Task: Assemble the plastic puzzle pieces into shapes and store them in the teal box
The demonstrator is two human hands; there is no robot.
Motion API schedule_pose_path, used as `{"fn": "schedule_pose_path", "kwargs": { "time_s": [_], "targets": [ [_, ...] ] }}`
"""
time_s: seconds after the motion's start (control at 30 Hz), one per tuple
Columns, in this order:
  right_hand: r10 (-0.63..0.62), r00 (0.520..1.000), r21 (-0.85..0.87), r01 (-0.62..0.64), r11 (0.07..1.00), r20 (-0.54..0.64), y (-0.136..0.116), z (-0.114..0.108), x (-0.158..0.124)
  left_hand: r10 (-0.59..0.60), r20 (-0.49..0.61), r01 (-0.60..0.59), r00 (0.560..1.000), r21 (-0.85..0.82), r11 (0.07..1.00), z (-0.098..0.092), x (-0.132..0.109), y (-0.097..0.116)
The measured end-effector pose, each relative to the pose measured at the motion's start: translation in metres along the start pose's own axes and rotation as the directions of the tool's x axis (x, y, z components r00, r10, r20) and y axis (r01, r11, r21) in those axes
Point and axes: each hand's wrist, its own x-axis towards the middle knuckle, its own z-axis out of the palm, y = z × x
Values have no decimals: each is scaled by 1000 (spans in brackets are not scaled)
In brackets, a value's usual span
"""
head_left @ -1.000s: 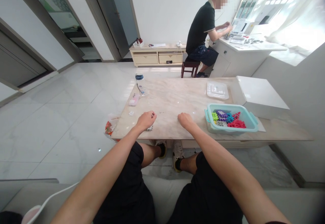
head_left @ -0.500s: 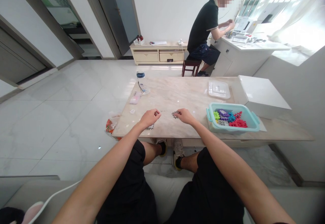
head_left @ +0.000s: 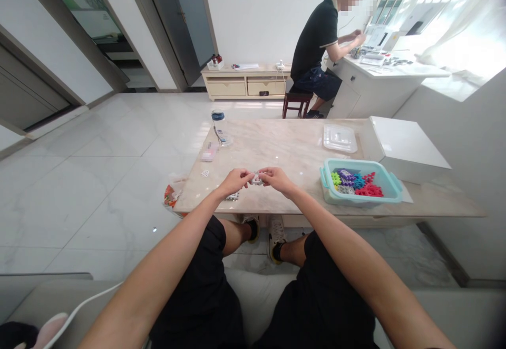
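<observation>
Between my hands, just above the table [head_left: 272, 143], is a small grey-and-white toothed building piece [head_left: 256, 178]. My left hand [head_left: 237, 180] pinches its left side. Closed on its right side are the fingers of my right hand [head_left: 276, 179]. Whether it is one piece or two joined ones, I cannot tell. More grey toothed pieces [head_left: 233, 196] lie on the table under my left wrist, partly hidden by it. A small white piece [head_left: 205, 173] rests farther left.
A teal bin [head_left: 360, 201] of colourful building pieces stands at right, near a clear plastic lid [head_left: 340, 138] and a white box [head_left: 409, 146]. A water bottle [head_left: 220, 128] and a pinkish item [head_left: 208, 153] stand at left. Another person [head_left: 316, 43] sits at a far desk.
My hands have come together. My right hand has brought its grey toothed piece leftward to my left hand, and both now hold on at the middle.
</observation>
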Motion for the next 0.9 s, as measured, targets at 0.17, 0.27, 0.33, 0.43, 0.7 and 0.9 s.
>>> {"fn": "schedule_pose_path", "kwargs": {
  "time_s": [0.17, 0.27, 0.33, 0.43, 0.7, 0.9],
  "targets": [
    [-9, 1000, -23, 9, 1000, -25, -1, -2, -1, -4, 15, 4, 1000, -2, 1000, 1, 1, 0],
    [-8, 1000, -32, 7, 999, -30, 0, -4, -2, -4, 25, 4, 1000, -3, 1000, 2, 3, -3],
    [-6, 1000, -39, 5, 999, -31, 0, -4, -2, -7, 26, 7, 1000, -3, 1000, 2, 4, -4],
    [-7, 1000, -51, 6, 999, -24, -2, -4, -3, -12, 20, 12, 1000, -4, 1000, 2, 4, -5],
    [0, 1000, -64, -2, 998, -31, -5, -5, -4, -27, 5, 27, 1000, -7, 1000, 2, 2, -5],
    [12, 999, -57, -15, 998, -45, -7, -4, -6, -32, 9, 32, 999, -11, 999, 2, 3, -4]
  ]
}}
